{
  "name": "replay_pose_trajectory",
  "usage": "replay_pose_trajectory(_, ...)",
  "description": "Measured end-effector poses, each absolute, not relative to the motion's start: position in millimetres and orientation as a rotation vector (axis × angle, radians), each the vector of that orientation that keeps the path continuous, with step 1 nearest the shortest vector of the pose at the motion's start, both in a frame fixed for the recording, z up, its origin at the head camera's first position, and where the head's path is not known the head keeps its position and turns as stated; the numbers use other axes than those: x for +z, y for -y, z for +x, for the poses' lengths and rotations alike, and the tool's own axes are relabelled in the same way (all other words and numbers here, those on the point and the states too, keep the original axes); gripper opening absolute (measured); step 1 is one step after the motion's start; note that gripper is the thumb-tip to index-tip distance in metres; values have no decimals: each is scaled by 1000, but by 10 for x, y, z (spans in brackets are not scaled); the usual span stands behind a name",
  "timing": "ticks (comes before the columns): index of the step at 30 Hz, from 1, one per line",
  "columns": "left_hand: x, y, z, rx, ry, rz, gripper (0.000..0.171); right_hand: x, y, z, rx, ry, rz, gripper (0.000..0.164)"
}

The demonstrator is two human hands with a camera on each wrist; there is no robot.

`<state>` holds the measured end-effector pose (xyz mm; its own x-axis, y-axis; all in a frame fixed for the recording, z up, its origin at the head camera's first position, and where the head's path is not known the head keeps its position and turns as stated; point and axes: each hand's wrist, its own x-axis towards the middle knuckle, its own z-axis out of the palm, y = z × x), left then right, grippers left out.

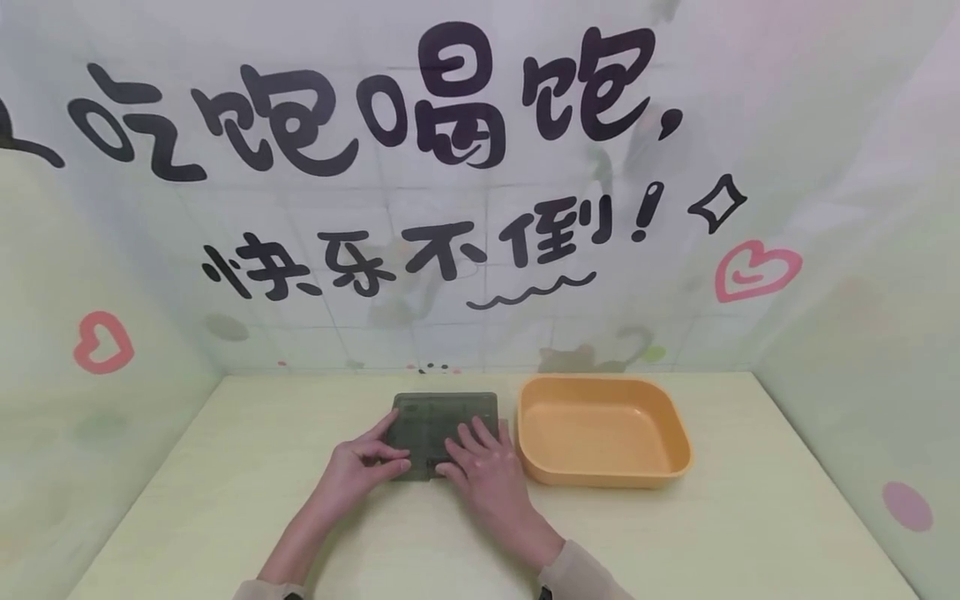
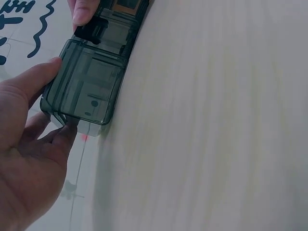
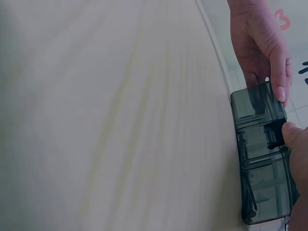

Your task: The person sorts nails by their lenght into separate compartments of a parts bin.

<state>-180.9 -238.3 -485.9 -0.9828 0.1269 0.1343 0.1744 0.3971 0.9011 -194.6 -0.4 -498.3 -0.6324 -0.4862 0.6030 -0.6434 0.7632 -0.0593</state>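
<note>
A dark green see-through plastic case (image 1: 427, 421) lies on the table, its lid down. Compartments show through it in the left wrist view, with a black latch (image 2: 92, 31) on the front edge. My left hand (image 1: 360, 468) grips the case's left end, thumb at the front and fingers about the side. Spread fingers of my right hand (image 1: 491, 483) rest on the right part of the lid; its thumb (image 3: 290, 134) touches the latch. Some dark thin things show inside the case (image 3: 264, 187) in the right wrist view, too blurred to name.
An orange-yellow plastic tray (image 1: 603, 479) stands on the pale table (image 1: 750, 517), just right of the case. Behind the table rises a printed backdrop (image 1: 465, 192) with large black writing, and pale panels with coloured shapes close off both sides.
</note>
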Motion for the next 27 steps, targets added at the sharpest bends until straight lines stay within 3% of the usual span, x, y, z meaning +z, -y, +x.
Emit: replay_pose_trajectory(27,-4830,2344,-1844,-1709,2580,-323,4,-5013,13,-1933,438,2362,803,36)
